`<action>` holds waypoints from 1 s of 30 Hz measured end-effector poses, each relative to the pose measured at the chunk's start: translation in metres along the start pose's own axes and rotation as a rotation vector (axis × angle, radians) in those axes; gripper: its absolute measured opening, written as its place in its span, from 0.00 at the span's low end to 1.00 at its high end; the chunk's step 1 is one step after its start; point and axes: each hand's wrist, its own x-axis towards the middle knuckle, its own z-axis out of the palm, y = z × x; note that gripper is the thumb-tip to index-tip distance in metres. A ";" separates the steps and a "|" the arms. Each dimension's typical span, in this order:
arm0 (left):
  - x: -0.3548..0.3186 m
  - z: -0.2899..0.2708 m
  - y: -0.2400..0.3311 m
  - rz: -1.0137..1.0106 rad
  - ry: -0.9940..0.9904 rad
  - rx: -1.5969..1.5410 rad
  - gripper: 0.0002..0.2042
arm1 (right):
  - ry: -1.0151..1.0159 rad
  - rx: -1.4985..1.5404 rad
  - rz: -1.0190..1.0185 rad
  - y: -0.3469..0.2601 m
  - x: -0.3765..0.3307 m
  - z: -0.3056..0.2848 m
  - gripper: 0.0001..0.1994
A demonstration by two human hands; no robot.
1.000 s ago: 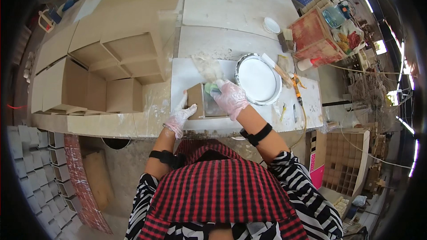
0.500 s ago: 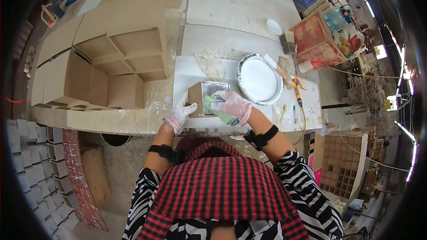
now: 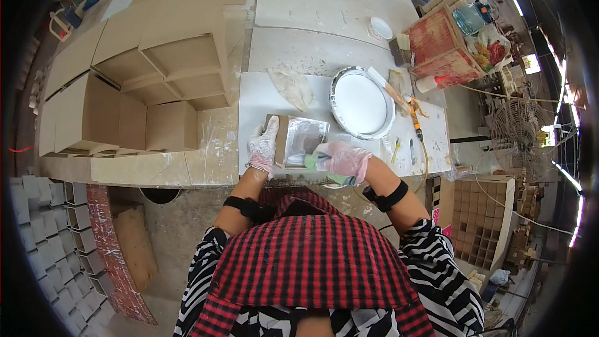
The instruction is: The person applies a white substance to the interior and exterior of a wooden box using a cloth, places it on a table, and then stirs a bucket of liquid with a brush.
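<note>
Tub (image 3: 335, 112) of white liquid (image 3: 362, 101) beside the box (image 3: 304, 139), crumpled sheet (image 3: 292, 89) just beyond

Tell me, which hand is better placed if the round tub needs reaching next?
Probably the right. The right hand, holding a green pad, is nearer the round tub. The left hand is against the left side of the brown box, so it would have to reach across.

Honestly can't read any lettering, numbers or signs anywhere here. There's a patterned pink patch (image 3: 435, 217) low on the right, but it's way too small to make out.
</note>
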 end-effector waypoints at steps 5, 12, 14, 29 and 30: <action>-0.011 0.006 0.014 0.057 0.010 0.042 0.20 | 0.120 0.385 -0.157 -0.011 0.008 0.027 0.20; -0.023 0.004 0.015 0.113 0.009 0.134 0.19 | -0.023 0.129 0.002 0.015 -0.011 0.023 0.19; -0.014 0.000 0.006 0.078 0.009 0.089 0.18 | -0.036 0.107 0.116 0.014 -0.020 0.014 0.19; -0.023 0.001 0.010 0.155 0.046 0.240 0.22 | 0.586 -0.190 0.004 0.005 -0.013 0.020 0.12; -0.022 0.000 0.010 0.145 0.051 0.243 0.23 | 0.676 -0.146 0.027 0.005 -0.007 0.019 0.11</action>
